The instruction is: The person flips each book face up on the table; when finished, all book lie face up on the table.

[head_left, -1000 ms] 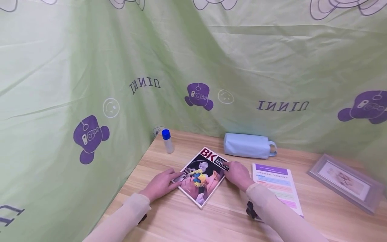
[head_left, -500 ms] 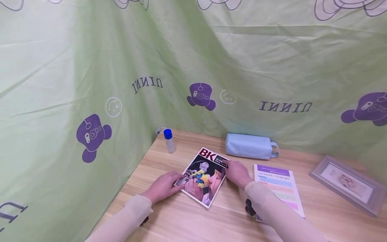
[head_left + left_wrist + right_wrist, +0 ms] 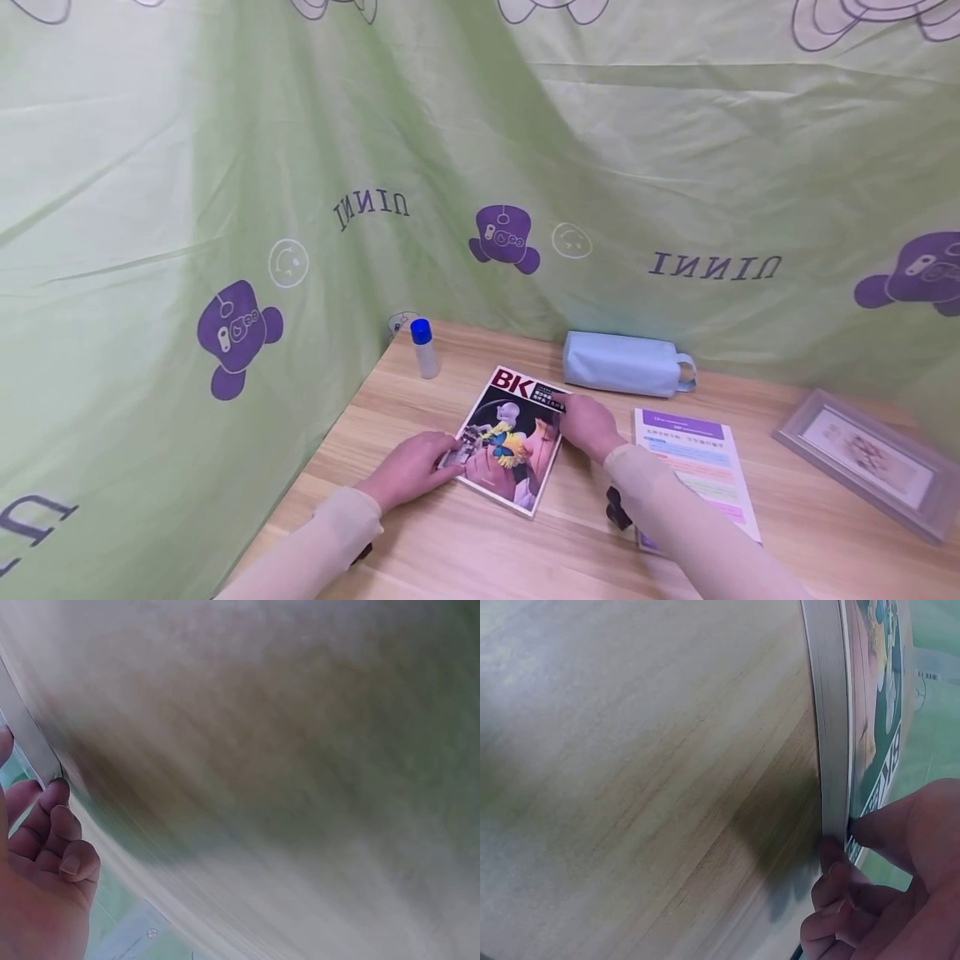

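Note:
A magazine (image 3: 514,435) with "BK" in red on its cover lies flat on the wooden table (image 3: 465,550). My left hand (image 3: 441,454) holds its left corner, thumb on the cover. In the left wrist view the left hand (image 3: 46,840) has its fingers curled against the magazine's edge (image 3: 30,742). My right hand (image 3: 574,413) grips the upper right edge. In the right wrist view the right hand (image 3: 870,859) has its thumb on the cover, with its fingers curled at the magazine's page edge (image 3: 831,712).
A small bottle with a blue cap (image 3: 424,350) stands at the back left. A light blue pouch (image 3: 622,364) lies behind the magazine. A printed leaflet (image 3: 693,462) and a framed picture (image 3: 870,454) lie to the right. A green cloth backdrop (image 3: 225,208) surrounds the table.
The magazine has turned slightly on the table, its near corner swinging to the right. Both hands have stayed on its edges, the left hand shifting right with it.

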